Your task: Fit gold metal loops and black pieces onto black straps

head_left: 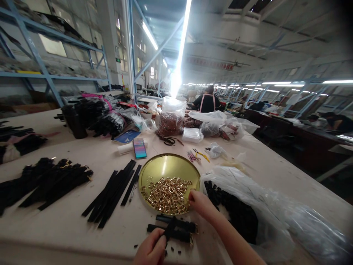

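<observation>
A round gold tray [171, 163] holds a heap of small gold buckles [168, 193]. My right hand [198, 201] is closed at the tray's right rim; what its fingers hold, if anything, is hidden. Below the tray, my left hand [152, 248] pinches a black strap [170, 227]. More black straps with gold buckles [180, 235] lie on the table just beyond it. Loose black strips [113, 198] are laid out left of the tray. A clear plastic bag [234, 180] of small black pieces [239, 213] lies open to the right.
Bundled straps [59, 182] lie at the left. Scissors [166, 140], yellow-handled pliers [202, 155], a phone [140, 148] and a dark cup [74, 122] stand or lie beyond the tray. Filled plastic bags [171, 117] line the back. Farther off is a person [207, 101].
</observation>
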A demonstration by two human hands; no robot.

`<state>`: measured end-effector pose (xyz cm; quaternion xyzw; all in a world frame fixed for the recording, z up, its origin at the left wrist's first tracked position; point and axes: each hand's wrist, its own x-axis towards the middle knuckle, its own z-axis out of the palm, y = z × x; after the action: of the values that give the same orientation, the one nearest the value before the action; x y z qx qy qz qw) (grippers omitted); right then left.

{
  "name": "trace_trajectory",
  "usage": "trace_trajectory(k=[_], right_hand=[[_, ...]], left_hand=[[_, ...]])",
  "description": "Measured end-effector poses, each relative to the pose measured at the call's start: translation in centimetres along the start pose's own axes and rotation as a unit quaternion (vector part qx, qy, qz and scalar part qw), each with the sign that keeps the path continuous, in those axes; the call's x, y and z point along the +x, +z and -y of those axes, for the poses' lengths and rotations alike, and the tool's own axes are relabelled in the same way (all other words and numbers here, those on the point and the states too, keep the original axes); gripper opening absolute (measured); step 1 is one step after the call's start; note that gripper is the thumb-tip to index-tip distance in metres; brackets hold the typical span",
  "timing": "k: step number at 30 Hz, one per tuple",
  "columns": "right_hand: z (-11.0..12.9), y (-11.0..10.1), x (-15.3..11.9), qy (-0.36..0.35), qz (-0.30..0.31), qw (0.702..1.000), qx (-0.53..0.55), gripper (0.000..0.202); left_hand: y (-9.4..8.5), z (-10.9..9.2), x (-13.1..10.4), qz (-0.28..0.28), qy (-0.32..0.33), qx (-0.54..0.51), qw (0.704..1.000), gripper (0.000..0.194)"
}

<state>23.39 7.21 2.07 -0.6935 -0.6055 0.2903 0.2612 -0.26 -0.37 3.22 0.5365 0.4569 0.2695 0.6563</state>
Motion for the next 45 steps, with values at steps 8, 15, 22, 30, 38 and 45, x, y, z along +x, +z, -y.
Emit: trace_trajectory(k=[8,15,22,30,38,45], right_hand=[[3.0,3.2,-8.4,0.109,0.017,0.911,0.398,0.026],[2.4,8.4,-12.5,0.186,0.063,0.698,0.689,0.034],[1.5,7.0,-12.7,0.057,0.092,0.786,0.608,0.039],[1.9,6.4,-12.9,0.282,-0.060,0.606,0.741,0.043],[2.9,7.1,-12.6,0.320,-0.084,0.551,0.766,0.047],[2.9,7.6,-13.2,0.331,-0.091,0.568,0.748,0.046]], left_hand=[[1.2,0.2,0.3,-0.001,-0.003,0.001,1.000,0.045],[2.1,2.2,1.2,-0.010,-0.042,0.063,0.997,0.036],[2.5,0.1,0.3,0.069,-0.074,0.043,0.994,0.037],[2.1,2.3,0.7,0.062,-0.067,0.091,0.992,0.044],[1.9,2.9,0.1,0.078,-0.003,0.169,0.982,0.025],[1.4,2.4,-0.1,0.106,0.058,0.350,0.929,0.023]])
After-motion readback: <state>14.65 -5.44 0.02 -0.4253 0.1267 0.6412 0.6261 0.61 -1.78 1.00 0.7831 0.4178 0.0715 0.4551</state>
